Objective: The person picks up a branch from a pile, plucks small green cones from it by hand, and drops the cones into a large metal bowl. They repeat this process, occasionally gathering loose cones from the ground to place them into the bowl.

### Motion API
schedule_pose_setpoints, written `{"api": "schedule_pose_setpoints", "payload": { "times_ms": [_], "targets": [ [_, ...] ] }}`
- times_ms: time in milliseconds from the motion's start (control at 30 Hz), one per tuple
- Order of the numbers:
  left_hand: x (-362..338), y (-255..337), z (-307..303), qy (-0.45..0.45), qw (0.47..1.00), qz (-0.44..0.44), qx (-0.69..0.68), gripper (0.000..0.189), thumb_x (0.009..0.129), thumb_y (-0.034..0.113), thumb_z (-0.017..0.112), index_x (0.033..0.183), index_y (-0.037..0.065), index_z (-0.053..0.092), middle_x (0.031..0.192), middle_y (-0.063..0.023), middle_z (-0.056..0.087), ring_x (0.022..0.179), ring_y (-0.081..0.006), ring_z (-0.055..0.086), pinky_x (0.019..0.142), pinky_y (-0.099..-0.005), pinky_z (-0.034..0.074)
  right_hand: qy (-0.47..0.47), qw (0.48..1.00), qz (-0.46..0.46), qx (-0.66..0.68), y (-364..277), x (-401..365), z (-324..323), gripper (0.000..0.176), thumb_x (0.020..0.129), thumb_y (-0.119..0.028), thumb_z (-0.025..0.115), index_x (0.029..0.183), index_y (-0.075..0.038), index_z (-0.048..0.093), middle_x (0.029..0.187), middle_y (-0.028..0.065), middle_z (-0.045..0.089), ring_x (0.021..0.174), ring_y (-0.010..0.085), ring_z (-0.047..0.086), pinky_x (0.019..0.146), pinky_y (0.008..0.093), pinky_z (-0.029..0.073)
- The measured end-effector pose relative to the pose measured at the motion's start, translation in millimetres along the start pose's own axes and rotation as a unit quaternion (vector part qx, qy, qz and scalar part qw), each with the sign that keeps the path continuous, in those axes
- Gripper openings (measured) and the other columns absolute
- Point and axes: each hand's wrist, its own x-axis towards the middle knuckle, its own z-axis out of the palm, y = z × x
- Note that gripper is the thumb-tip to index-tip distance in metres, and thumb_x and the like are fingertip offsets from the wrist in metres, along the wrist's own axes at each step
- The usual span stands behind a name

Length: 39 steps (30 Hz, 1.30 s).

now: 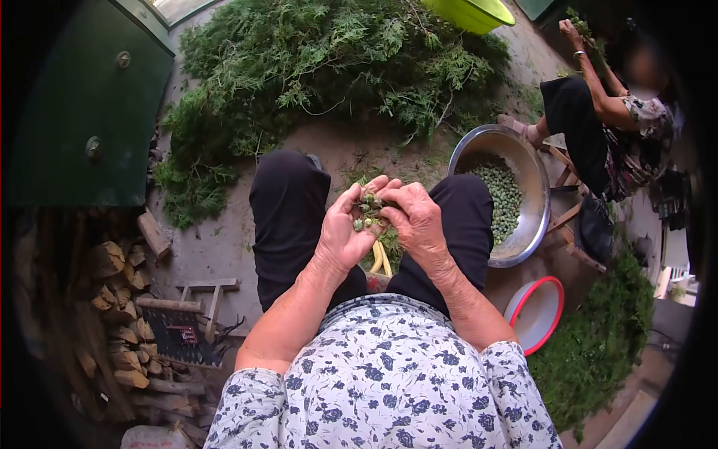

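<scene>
My left hand (pixel 345 233) is cupped palm up in front of my lap, holding several small knobbly green seed cones (pixel 366 203) with bits of green sprig. My right hand (pixel 419 221) comes in from the right, its thumb and forefinger pinched together at the cones. The fingertips partly hide what they grip. Below my hands, between my knees, show green sprigs (pixel 390 245) and pale yellow sticks (pixel 381 257). Beside my right knee stands a metal basin (pixel 535 217) with many similar green cones (pixel 499 196) in it.
A large heap of cut evergreen branches (pixel 321 60) lies ahead, with a lime-green tub (pixel 471 13) behind. A red-rimmed white basin (pixel 555 314) and more greenery (pixel 598 352) are at right. Another person (pixel 598 112) sits holding a sprig. Firewood (pixel 123 299) is stacked left.
</scene>
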Motion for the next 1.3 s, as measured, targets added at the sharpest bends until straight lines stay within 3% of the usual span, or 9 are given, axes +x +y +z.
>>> {"api": "schedule_pose_setpoints", "payload": {
  "times_ms": [233,300,600,767,867,1067,1100,1200,1300],
  "targets": [
    [-3.2,1.9,6.0,-0.011,1.0,0.0,-0.029,0.044,0.098,0.027,0.03,0.127,-0.002,0.044,0.132,-0.0181,0.046,0.122,-0.0284,0.045,0.103,-0.0411,0.037,0.087,0.991,0.076,-0.064,-11.2,-3.1,-10.3,0.023,0.071,0.001,0.064,0.093,-0.006,0.064,0.094,0.0103,0.055,0.085,0.0259,0.057,0.07,0.0355,0.047],
    [-2.3,1.5,1.5,-0.021,1.0,0.0,-0.023,0.044,0.099,0.028,0.029,0.127,-0.002,0.044,0.132,-0.0182,0.046,0.121,-0.0276,0.046,0.102,-0.0399,0.037,0.1,0.968,-0.057,-0.225,-23.9,0.5,-11.1,0.028,0.069,-0.004,0.067,0.096,-0.009,0.064,0.099,0.0089,0.053,0.092,0.0261,0.053,0.077,0.0368,0.043],
    [-3.9,0.7,2.5,-0.008,1.0,0.003,-0.026,0.043,0.099,0.027,0.029,0.127,-0.002,0.044,0.127,-0.017,0.051,0.116,-0.0269,0.05,0.101,-0.0395,0.039,0.03,0.988,-0.063,-0.134,-13.4,0.1,4.2,0.027,0.068,-0.002,0.067,0.094,-0.005,0.061,0.092,0.0068,0.055,0.088,0.0236,0.053,0.077,0.0345,0.044],
    [-2.8,2.0,-0.9,-0.06,0.998,-0.007,-0.02,0.043,0.099,0.028,0.03,0.126,-0.002,0.046,0.124,-0.0154,0.052,0.113,-0.0261,0.051,0.099,-0.0388,0.04,0.023,0.875,0.226,0.427,-14.5,5.0,-7.8,0.019,0.079,0.004,0.057,0.096,-0.004,0.06,0.09,0.0058,0.058,0.083,0.014,0.058,0.071,0.0248,0.048],
    [-0.9,1.9,-6.5,-0.004,1.0,0.0,0.006,0.043,0.099,0.029,0.033,0.126,-0.001,0.047,0.123,-0.0145,0.053,0.112,-0.0245,0.052,0.098,-0.0384,0.041,-0.008,0.974,0.108,0.2,-13.1,8.9,-1.0,0.018,0.078,0.006,0.057,0.093,-0.002,0.063,0.089,0.0068,0.057,0.083,0.0162,0.057,0.073,0.027,0.048],
    [0.8,-0.1,-10.3,0.048,0.999,-0.006,0.008,0.041,0.098,0.03,0.038,0.124,-0.001,0.049,0.113,-0.0126,0.058,0.103,-0.0212,0.056,0.089,-0.0379,0.046,-0.005,0.998,0.0,0.069,-12.3,11.8,11.7,0.02,0.074,0.008,0.058,0.09,-0.001,0.064,0.088,0.0096,0.058,0.082,0.022,0.058,0.072,0.0292,0.049],
    [4.0,1.8,-27.4,-0.055,0.998,-0.021,-0.031,0.042,0.098,0.03,0.037,0.124,-0.001,0.048,0.113,-0.0129,0.057,0.103,-0.0214,0.056,0.089,-0.0376,0.046,0.006,0.998,-0.008,0.058,-10.8,11.2,10.5,0.019,0.075,0.007,0.058,0.092,0.0,0.063,0.09,0.0088,0.059,0.081,0.0198,0.058,0.07,0.0284,0.049],
    [4.9,1.6,-28.6,-0.151,0.987,-0.025,-0.051,0.042,0.099,0.031,0.034,0.123,0.0,0.049,0.112,-0.0118,0.058,0.103,-0.0214,0.056,0.09,-0.0367,0.045,-0.02,0.872,0.222,0.435,-15.2,8.7,-6.2,0.018,0.084,0.002,0.055,0.102,0.001,0.055,0.1,0.0073,0.061,0.077,0.0086,0.056,0.066,0.0222,0.048],
    [0.3,3.1,-7.4,-0.065,0.998,-0.004,-0.015,0.044,0.099,0.032,0.03,0.123,-0.001,0.049,0.115,-0.0139,0.056,0.108,-0.0232,0.054,0.095,-0.0377,0.043,-0.051,0.817,0.255,0.515,-14.6,8.1,-10.1,0.018,0.083,-0.001,0.058,0.1,0.001,0.057,0.098,0.0066,0.061,0.077,0.0086,0.056,0.067,0.0226,0.048]
  ]
}}
